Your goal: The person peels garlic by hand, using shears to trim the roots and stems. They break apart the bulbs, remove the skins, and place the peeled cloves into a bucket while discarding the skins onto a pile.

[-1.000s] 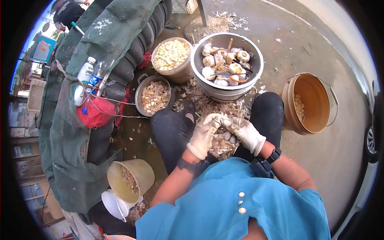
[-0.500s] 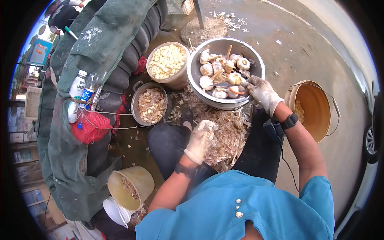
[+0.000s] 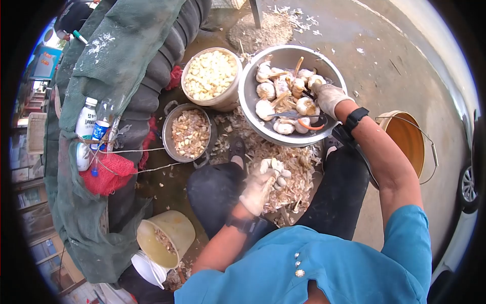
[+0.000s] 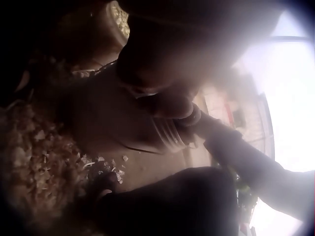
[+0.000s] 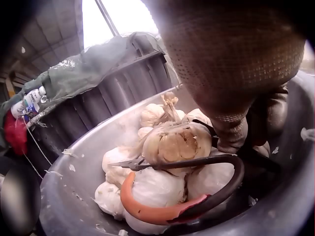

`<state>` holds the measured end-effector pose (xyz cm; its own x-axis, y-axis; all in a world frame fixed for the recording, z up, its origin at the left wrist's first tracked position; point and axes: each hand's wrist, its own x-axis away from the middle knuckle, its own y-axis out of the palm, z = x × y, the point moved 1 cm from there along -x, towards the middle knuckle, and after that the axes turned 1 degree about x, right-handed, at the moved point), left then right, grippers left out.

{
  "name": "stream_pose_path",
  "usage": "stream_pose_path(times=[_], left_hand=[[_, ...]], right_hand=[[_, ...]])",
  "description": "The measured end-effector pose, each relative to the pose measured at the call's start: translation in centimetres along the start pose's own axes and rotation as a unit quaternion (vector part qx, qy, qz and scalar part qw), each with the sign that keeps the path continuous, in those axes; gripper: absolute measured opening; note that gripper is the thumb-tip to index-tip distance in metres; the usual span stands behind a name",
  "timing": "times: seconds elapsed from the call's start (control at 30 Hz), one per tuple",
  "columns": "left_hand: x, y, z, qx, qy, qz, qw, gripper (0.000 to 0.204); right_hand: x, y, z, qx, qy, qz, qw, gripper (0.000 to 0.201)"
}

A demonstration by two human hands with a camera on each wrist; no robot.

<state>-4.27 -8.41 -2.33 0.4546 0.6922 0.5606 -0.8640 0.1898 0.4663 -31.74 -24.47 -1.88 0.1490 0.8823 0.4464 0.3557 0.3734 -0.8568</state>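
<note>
My left hand (image 3: 259, 188), in a pale work glove, curls round several garlic cloves (image 3: 277, 175) over my lap. In the left wrist view it is dark and blurred. My right hand (image 3: 331, 99), gloved too, reaches inside the grey metal basin (image 3: 248, 109) and grips a garlic bulb (image 3: 316, 81) at its right side. That bulb is hidden behind the glove in the right wrist view. Other whole garlic bulbs (image 5: 177, 145) are heaped there. On them lies a pointed metal tool with a dark, curved, orange-wrapped handle (image 5: 157, 212).
A bucket of peeled cloves (image 3: 210, 76) stands left of the basin, and a pot of cloves and skins (image 3: 190, 133) nearer me. Garlic skins (image 3: 293, 177) cover the ground between my legs. An orange-brown bucket (image 3: 405, 139) stands right; a yellowish bucket (image 3: 174, 230) lies tipped lower left.
Both hands were together over the lap. The right hand has moved away, forward over the basin's rim, to a bulb inside. The left hand stays over the lap, its cloves now showing.
</note>
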Motion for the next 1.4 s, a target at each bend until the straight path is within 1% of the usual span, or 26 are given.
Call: stream_pose_path(times=[0.03,0.13,0.2,0.27,0.33,0.37,0.43,0.47,0.6,0.67,0.7,0.73,0.8,0.87,0.93,0.97,1.0,1.07,1.1,1.13,1.17,1.2,1.23,1.27,1.33,1.4], left_hand=[[-0.3,0.0,-0.1,0.019,-0.004,-0.014,1.000,0.020],[-0.3,0.6,0.5,0.008,-0.033,0.004,0.999,0.020],[-0.5,0.7,0.6,0.003,-0.029,0.004,1.000,0.021],[-0.4,0.8,0.4,-0.002,-0.023,0.007,1.000,0.023],[-0.2,0.6,0.1,-0.150,0.124,-0.011,0.981,0.026],[-0.4,0.3,-0.3,-0.150,0.124,-0.008,0.981,0.026],[-0.8,-0.2,-0.7,0.037,-0.022,0.013,0.999,0.027],[-0.7,-0.2,-0.8,0.036,-0.021,0.013,0.999,0.027],[-0.7,0.5,-0.2,0.003,-0.024,0.017,1.000,0.025],[-0.7,0.4,-0.2,0.008,-0.028,0.017,0.999,0.025],[-0.6,0.5,0.0,0.017,-0.019,0.016,1.000,0.024],[-0.5,0.5,0.2,0.027,-0.010,0.016,0.999,0.024],[0.0,0.7,0.5,0.006,0.009,0.033,0.999,0.024],[0.6,1.0,0.9,-0.016,0.028,0.053,0.998,0.024],[1.3,1.5,2.0,-0.048,0.068,0.061,0.995,0.023],[1.5,1.6,2.2,-0.041,0.080,0.068,0.994,0.022],[2.0,1.8,2.6,-0.040,0.084,0.071,0.993,0.022],[3.0,2.4,3.3,-0.105,0.118,0.111,0.981,0.024],[2.9,2.1,3.0,-0.155,0.145,0.122,0.969,0.023],[3.2,1.9,2.8,-0.155,0.148,0.123,0.969,0.023],[3.6,1.7,2.9,-0.242,0.176,0.131,0.945,0.023],[4.0,1.5,3.1,-0.326,0.204,0.139,0.913,0.024],[5.1,2.1,3.9,-0.435,0.259,0.148,0.849,0.022],[5.7,2.2,4.1,-0.435,0.262,0.149,0.848,0.022],[6.7,2.4,4.2,-0.450,0.317,0.145,0.822,0.024],[7.7,2.3,4.0,-0.472,0.328,0.141,0.806,0.025]], right_hand=[[0.3,-0.6,-0.3,0.059,-0.054,-0.013,0.997,0.028],[-1.1,0.3,1.4,0.042,-0.087,-0.032,0.995,0.029],[-1.6,0.6,2.0,0.030,-0.094,-0.035,0.995,0.030],[-1.5,0.6,2.0,0.023,-0.130,-0.071,0.989,0.032],[-1.9,1.3,2.2,0.024,-0.136,-0.061,0.989,0.034],[-2.1,1.7,2.3,0.027,-0.140,-0.054,0.988,0.035],[-2.0,1.7,2.1,0.012,-0.118,-0.050,0.992,0.036],[-1.9,1.6,2.0,-0.003,-0.094,-0.046,0.994,0.037],[-1.2,0.8,2.3,-0.010,-0.113,-0.028,0.993,0.038],[-0.5,0.2,2.1,-0.071,-0.067,-0.026,0.995,0.039],[-0.3,0.2,2.2,-0.106,-0.109,0.031,0.988,0.036],[-0.2,0.1,2.4,-0.106,-0.111,0.032,0.988,0.036],[0.6,-0.7,2.6,-0.207,-0.093,0.079,0.971,0.027],[1.9,-1.2,2.3,-0.286,-0.113,0.118,0.944,0.024],[4.6,-2.1,0.9,-0.449,-0.114,0.034,0.886,0.027],[6.7,-2.6,0.1,-0.505,-0.129,-0.015,0.853,0.035],[8.3,-2.4,-0.7,-0.499,-0.151,-0.005,0.853,0.035],[12.3,-1.7,-2.2,-0.573,-0.135,-0.102,0.802,0.041],[13.7,-0.8,-2.3,-0.564,-0.159,-0.139,0.798,0.042],[15.3,-0.2,-2.8,-0.555,-0.181,-0.177,0.792,0.044],[17.4,0.2,-3.4,-0.534,-0.173,-0.190,0.806,0.041],[19.4,0.0,-4.5,-0.512,-0.165,-0.201,0.818,0.038],[20.0,1.0,-4.8,-0.458,-0.184,-0.209,0.844,0.037],[21.0,1.4,-5.0,-0.368,-0.202,-0.180,0.890,0.035],[22.5,3.2,-4.9,-0.378,-0.255,-0.147,0.878,0.031],[23.4,3.8,-5.1,-0.402,-0.263,-0.141,0.866,0.031]])
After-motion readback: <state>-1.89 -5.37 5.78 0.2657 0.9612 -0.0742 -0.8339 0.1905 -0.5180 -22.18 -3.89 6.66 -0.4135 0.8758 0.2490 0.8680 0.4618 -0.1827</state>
